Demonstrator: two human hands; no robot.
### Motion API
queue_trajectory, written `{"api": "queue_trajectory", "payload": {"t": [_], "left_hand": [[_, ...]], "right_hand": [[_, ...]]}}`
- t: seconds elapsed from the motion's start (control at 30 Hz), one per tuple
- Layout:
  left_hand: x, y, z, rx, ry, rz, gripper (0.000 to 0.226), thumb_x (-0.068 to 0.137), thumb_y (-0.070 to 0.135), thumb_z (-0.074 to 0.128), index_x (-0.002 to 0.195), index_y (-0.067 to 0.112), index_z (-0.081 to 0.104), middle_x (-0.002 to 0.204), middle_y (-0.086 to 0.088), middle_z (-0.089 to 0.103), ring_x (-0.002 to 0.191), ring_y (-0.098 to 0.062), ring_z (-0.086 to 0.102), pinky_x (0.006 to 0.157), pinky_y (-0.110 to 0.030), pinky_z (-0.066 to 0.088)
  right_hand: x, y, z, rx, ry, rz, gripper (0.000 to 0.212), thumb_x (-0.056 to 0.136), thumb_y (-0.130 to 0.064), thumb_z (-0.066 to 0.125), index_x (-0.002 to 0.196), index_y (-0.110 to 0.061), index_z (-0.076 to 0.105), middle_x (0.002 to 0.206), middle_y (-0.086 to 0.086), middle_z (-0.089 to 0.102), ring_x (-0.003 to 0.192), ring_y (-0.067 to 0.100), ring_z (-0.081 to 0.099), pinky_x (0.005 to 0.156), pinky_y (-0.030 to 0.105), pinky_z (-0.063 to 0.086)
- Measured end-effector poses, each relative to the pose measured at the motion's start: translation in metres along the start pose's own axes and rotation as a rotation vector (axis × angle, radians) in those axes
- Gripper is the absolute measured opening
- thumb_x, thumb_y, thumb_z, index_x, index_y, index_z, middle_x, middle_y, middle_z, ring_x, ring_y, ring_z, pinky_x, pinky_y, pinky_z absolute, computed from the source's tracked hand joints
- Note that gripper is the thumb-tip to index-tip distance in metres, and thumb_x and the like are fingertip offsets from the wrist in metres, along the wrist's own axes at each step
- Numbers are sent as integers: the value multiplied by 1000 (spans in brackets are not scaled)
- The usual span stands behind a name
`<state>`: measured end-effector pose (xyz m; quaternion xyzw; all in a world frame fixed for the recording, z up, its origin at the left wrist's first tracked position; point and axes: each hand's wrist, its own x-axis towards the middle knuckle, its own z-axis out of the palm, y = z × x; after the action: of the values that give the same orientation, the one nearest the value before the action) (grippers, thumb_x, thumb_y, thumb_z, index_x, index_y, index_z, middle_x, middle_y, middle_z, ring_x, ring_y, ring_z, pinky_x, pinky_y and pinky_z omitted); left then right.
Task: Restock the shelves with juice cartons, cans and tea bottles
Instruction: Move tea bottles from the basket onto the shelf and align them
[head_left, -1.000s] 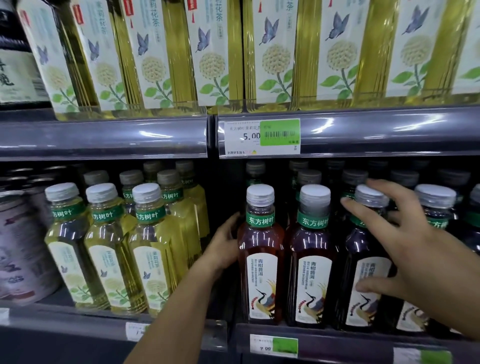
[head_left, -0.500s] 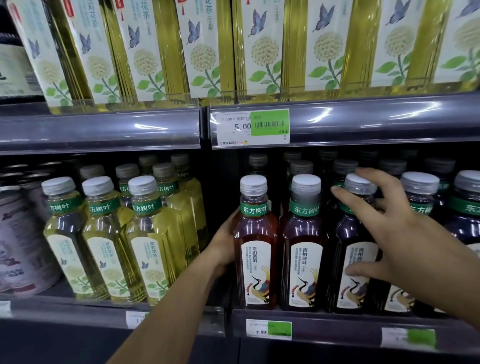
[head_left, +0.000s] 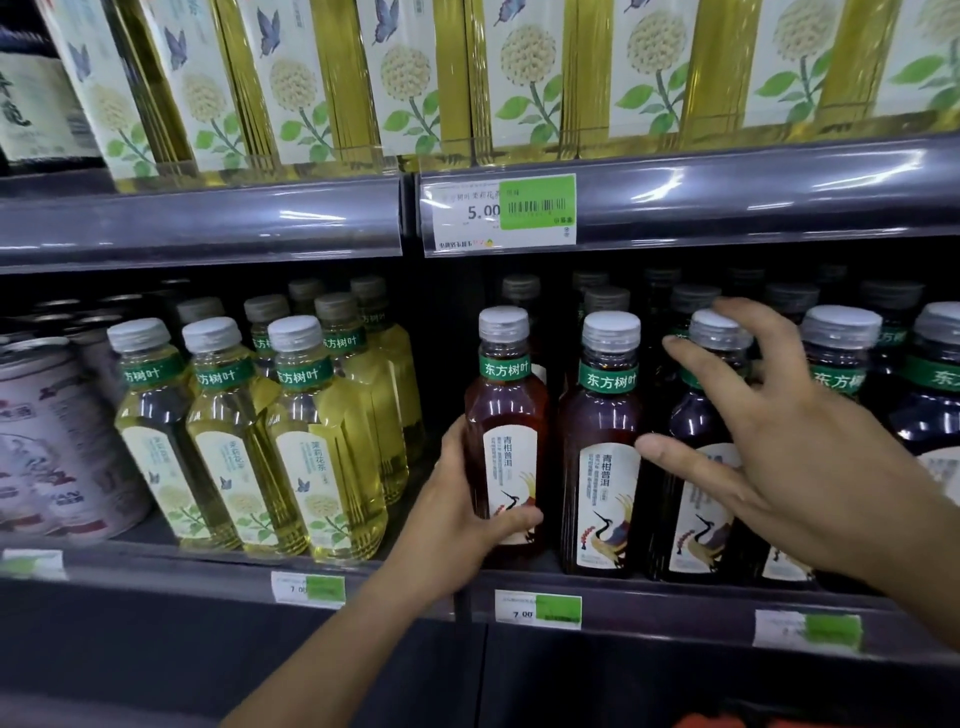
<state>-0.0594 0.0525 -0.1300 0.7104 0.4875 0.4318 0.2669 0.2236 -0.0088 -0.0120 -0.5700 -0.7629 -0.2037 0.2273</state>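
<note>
Bottles of dark tea stand in rows on the right half of the middle shelf, white caps up and crane labels facing out. Left hand grips the leftmost front bottle low on its body, thumb curled across the label and the other fingers hidden behind it; the bottle stands upright at the shelf's front edge, just beside the next dark bottle. Right hand hovers in front of the third bottle, its fingers spread and holding nothing, thumb reaching toward the second bottle's label; whether any fingertip touches the cap I cannot tell. Yellow tea bottles fill the shelf's left half, with cans further left. Above, tall flowered packs line the upper shelf, over a price tag reading 5.00.
</note>
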Motion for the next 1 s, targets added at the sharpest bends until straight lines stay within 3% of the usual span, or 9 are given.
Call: {"api": "queue_trajectory", "payload": {"t": [0.13, 0.37, 0.5, 0.6, 0.67, 0.73, 0.8, 0.87, 1.0], "left_hand": [[25, -6, -1, 21, -10, 8, 91, 74, 44, 90, 142, 52, 31, 139, 23, 57, 130, 6, 50, 112, -29, 42], [38, -16, 14, 59, -38, 8, 98, 81, 51, 82, 154, 53, 17, 138, 16, 26, 123, 30, 25, 98, -3, 23], [40, -16, 16, 4, -103, 29, 104, 84, 45, 81, 159, 49, 9, 156, 18, 32, 146, 5, 26, 122, -30, 23], [38, -15, 9, -254, -200, -89, 101, 77, 37, 85, 151, 61, 20, 151, 20, 51, 145, -4, 40, 126, -41, 24], [38, -9, 10, -497, -170, -173, 85, 79, 48, 77, 152, 55, 32, 150, 14, 55, 144, -11, 44, 125, -47, 25], [41, 0, 15, -664, -120, -198, 63, 90, 72, 57, 147, 48, 49, 148, 17, 57, 141, -6, 48, 120, -39, 37], [45, 12, 24, -711, -93, -211, 65, 86, 89, 40, 134, 50, 62, 139, 14, 65, 131, -5, 58, 110, -34, 46], [50, 12, 35, -683, -30, -256, 84, 79, 96, 37, 141, 44, 58, 138, 5, 67, 130, -15, 61, 115, -48, 41], [54, 6, 36, -687, -14, -232, 82, 78, 96, 41, 140, 45, 58, 137, 1, 68, 129, -21, 62, 115, -55, 40]], "right_hand": [[-1, 0, -1, -6, 11, -5, 86, 90, -81, 27, 151, -22, 40, 161, 10, 14, 88, 29, 68, 64, 43, 62], [-1, 1, 0, -23, 41, -41, 83, 92, -78, 28, 150, -21, 41, 160, 9, 16, 79, 21, 63, 62, 35, 58], [-1, 2, 3, -29, 49, -43, 83, 92, -79, 28, 151, -21, 39, 161, 9, 13, 84, 24, 66, 63, 38, 59], [-2, 4, 6, -5, 67, -47, 82, 92, -78, 28, 152, -24, 36, 162, 7, 10, 91, 26, 67, 66, 41, 61], [-3, 4, 9, 19, 79, -37, 81, 92, -78, 28, 154, -26, 34, 164, 5, 6, 103, 29, 65, 72, 43, 62], [-3, 1, 13, 42, 81, -8, 81, 93, -77, 28, 156, -26, 31, 166, 5, 1, 128, 35, 53, 83, 50, 59], [-4, -6, 15, 29, 107, 18, 83, 95, -75, 29, 157, -21, 30, 167, 9, -3, 150, 37, 22, 103, 60, 47], [-4, -20, 15, -12, 183, 31, 82, 96, -69, 35, 158, -16, 29, 167, 16, -1, 154, 37, 4, 117, 64, 27], [15, -54, 8, -62, 306, -70, 79, 100, -60, 37, 160, -11, 22, 166, 18, 13, 155, 34, 10, 121, 61, 12]]}}
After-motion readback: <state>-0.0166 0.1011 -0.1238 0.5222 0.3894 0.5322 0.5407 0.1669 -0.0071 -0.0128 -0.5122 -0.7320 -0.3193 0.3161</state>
